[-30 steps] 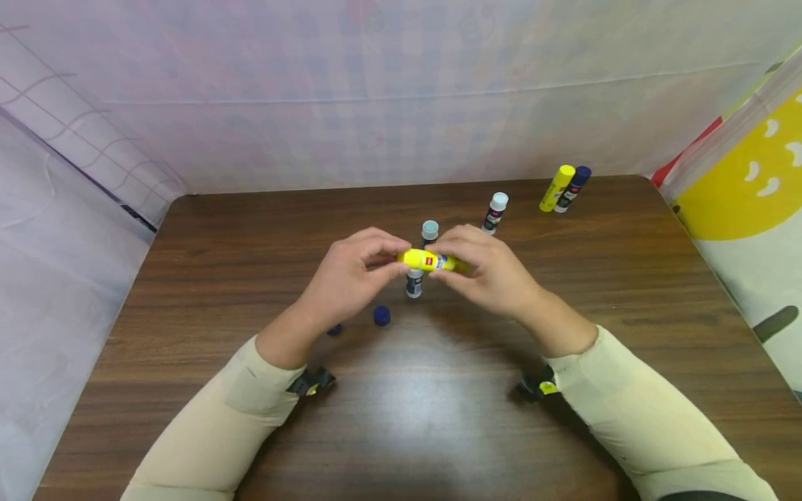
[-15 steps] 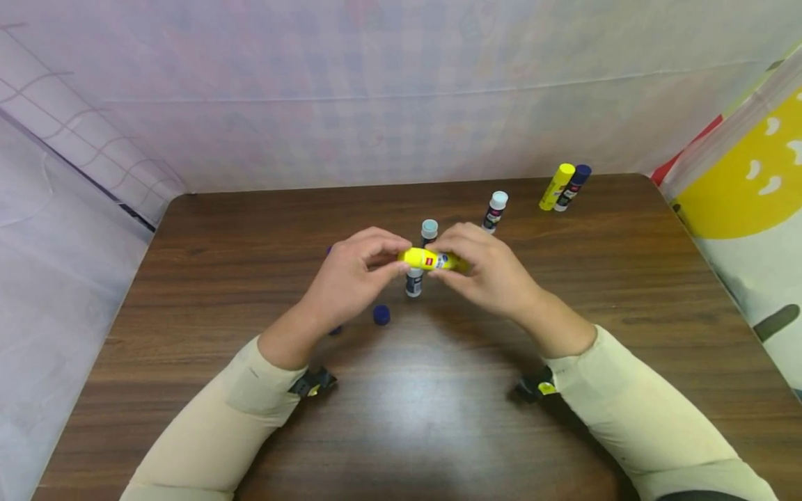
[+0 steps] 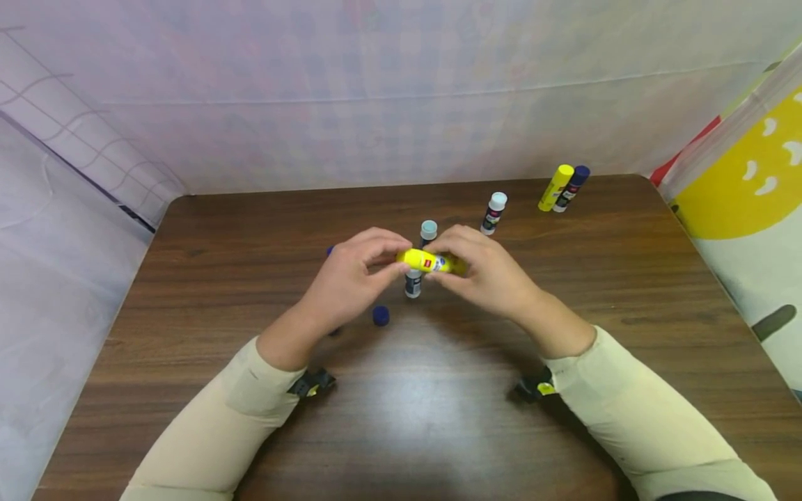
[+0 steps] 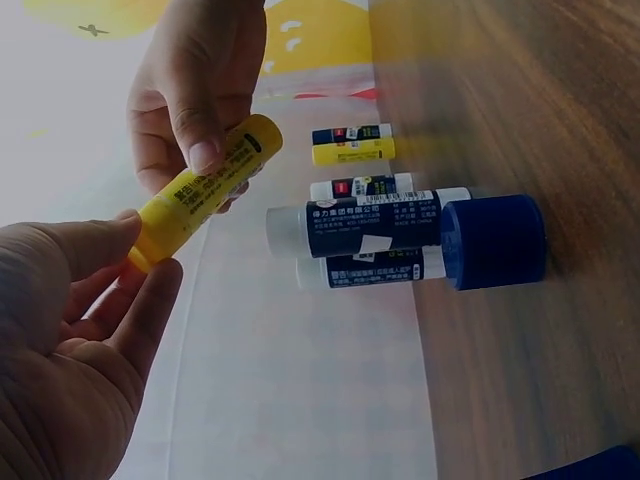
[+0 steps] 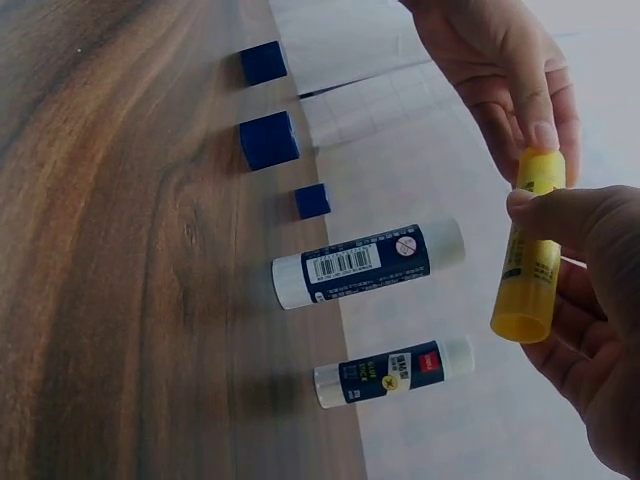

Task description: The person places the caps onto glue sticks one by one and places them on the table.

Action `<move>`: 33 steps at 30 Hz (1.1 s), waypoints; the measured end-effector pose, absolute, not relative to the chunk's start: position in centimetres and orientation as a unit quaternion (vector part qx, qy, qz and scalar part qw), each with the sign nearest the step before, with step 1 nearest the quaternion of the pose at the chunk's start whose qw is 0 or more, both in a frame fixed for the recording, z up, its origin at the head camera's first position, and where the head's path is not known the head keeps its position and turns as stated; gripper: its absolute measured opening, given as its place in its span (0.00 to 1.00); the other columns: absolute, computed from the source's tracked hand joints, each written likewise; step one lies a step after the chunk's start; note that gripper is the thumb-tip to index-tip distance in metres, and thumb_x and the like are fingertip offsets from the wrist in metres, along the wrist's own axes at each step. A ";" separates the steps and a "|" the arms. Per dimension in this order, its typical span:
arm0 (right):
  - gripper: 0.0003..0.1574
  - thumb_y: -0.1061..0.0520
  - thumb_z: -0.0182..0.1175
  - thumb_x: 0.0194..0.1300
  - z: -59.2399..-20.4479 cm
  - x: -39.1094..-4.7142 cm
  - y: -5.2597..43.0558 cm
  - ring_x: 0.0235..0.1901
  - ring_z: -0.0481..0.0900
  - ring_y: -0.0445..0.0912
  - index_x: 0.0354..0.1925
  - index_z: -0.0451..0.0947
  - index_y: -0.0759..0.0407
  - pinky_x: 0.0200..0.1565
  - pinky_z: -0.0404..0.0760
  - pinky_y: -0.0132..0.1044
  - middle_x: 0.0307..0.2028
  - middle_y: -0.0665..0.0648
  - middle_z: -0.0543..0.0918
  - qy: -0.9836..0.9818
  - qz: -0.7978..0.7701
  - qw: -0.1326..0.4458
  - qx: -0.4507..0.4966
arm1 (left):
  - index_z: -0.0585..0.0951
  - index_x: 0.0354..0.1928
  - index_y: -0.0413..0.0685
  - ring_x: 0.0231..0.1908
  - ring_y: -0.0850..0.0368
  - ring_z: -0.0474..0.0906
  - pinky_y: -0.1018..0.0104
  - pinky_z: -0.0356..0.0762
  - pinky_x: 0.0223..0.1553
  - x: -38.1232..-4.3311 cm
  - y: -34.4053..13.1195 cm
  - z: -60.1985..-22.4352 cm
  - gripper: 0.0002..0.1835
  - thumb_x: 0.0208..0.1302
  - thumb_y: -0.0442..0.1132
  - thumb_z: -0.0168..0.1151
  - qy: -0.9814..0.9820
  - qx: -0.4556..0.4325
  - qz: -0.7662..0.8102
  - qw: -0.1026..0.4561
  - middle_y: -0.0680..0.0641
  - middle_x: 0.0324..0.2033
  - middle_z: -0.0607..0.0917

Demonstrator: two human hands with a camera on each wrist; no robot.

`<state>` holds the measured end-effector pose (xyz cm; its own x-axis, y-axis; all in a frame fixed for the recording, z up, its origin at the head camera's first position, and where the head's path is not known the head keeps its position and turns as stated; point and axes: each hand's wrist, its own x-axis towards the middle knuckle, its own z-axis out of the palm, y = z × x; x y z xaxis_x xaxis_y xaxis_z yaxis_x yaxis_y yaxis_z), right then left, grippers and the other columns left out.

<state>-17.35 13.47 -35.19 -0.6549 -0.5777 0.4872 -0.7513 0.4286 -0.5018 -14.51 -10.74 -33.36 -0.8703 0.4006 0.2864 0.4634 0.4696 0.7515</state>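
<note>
A yellow glue stick point(image 3: 426, 261) is held sideways above the table between both hands. My left hand point(image 3: 351, 275) pinches its left end between thumb and fingertips. The right hand point(image 3: 491, 271) grips the other end, with the thumb along the barrel in the right wrist view. Just below and behind them stand two uncapped navy-and-white glue sticks point(image 5: 370, 262), partly covered by the yellow one in the head view. The glue stick's label point(image 4: 205, 190) faces the left wrist camera. Blue caps point(image 5: 270, 140) lie to the left, some partly hidden behind the left hand in the head view.
Another uncapped navy glue stick point(image 3: 494, 214) stands behind the right hand. At the back right, a yellow glue stick point(image 3: 555, 188) and a blue-capped one point(image 3: 571, 189) stand side by side. A pale cloth point(image 3: 376, 97) hangs behind the wooden table point(image 3: 413, 431).
</note>
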 end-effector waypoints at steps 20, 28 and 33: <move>0.20 0.63 0.75 0.62 -35.2 -17.3 13.5 0.45 0.81 0.43 0.53 0.84 0.59 0.47 0.85 0.38 0.49 0.53 0.85 -0.835 0.368 0.086 0.401 | 0.84 0.58 0.40 0.57 0.56 0.83 0.70 0.84 0.58 -14.5 -11.0 -33.4 0.17 0.68 0.31 0.69 -0.846 -0.301 -0.437 0.053 0.48 0.56 0.84; 0.22 0.64 0.76 0.59 -35.2 -17.5 13.6 0.45 0.82 0.44 0.52 0.84 0.59 0.47 0.86 0.37 0.47 0.54 0.85 -0.829 0.373 0.100 0.404 | 0.84 0.58 0.39 0.56 0.55 0.83 0.69 0.84 0.59 -14.5 -11.0 -33.3 0.17 0.68 0.31 0.70 -0.837 -0.304 -0.449 0.066 0.47 0.56 0.84; 0.22 0.65 0.76 0.60 -35.2 -17.7 13.9 0.45 0.82 0.44 0.52 0.84 0.60 0.47 0.86 0.32 0.48 0.54 0.85 -0.832 0.373 0.101 0.399 | 0.84 0.56 0.38 0.56 0.54 0.83 0.70 0.84 0.59 -14.6 -11.0 -33.4 0.16 0.68 0.30 0.69 -0.827 -0.306 -0.464 0.077 0.46 0.56 0.83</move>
